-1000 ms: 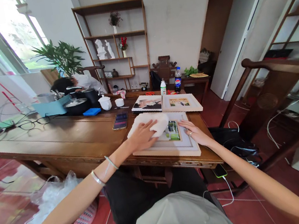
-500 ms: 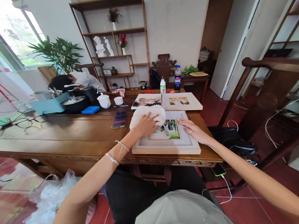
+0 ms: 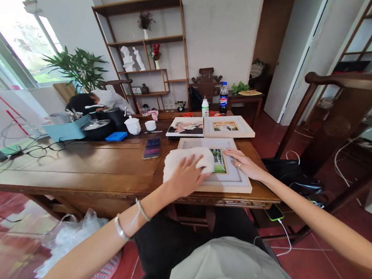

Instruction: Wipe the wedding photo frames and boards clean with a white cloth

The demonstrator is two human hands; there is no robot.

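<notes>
A framed photo with a pale wooden edge and wide white mount lies flat at the table's front edge. Across its left part rests a fluffy white cloth, which hides some of the picture. My left hand lies palm down on this cloth, fingers spread. On the right side of the frame, my right hand rests with fingers stretched out and touches the mount. Behind lie a second framed photo and a photo panel showing people.
On the wooden table lie a phone, glasses and a blue box. A white lidded pot, a small white bottle and a cola bottle stand farther back. Another person leans at the far side.
My left hand and the white cloth have moved toward me, down the left part of the frame. The right hand stays at the frame's right side. The view has shifted slightly.
</notes>
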